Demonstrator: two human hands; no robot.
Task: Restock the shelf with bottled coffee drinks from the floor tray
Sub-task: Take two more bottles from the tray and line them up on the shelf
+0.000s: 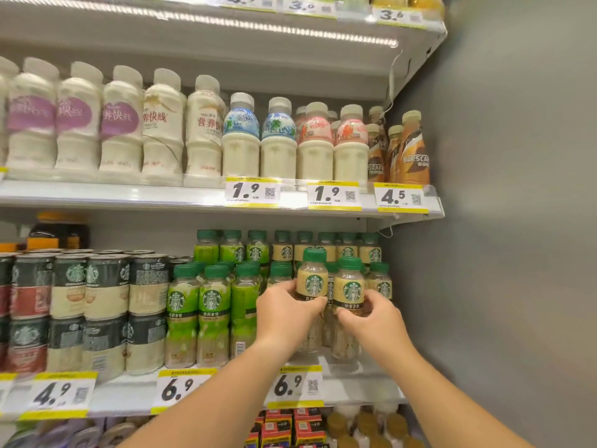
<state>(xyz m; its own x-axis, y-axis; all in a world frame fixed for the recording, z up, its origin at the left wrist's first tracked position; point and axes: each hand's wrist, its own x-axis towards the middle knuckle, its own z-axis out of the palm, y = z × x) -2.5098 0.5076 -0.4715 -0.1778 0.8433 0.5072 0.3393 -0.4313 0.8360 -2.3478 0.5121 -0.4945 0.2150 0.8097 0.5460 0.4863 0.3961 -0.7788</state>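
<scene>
Two beige-labelled coffee bottles with green caps are at the front right of the lower shelf (135, 396). My left hand (286, 313) grips the left bottle (312, 279) around its middle. My right hand (371, 316) grips the right bottle (350, 286) the same way. Both bottles are upright, and whether their bases touch the shelf is hidden by my hands. Behind them stand several more beige-labelled coffee bottles (374, 252). The floor tray is not in view.
Green-labelled coffee bottles (211, 305) stand just left of my hands, then stacked coffee cans (106, 286). The shelf above holds milk drink bottles (240, 140) and brown coffee bottles (413, 153). A grey wall (517, 221) bounds the right side. Price tags (295, 386) line the shelf edges.
</scene>
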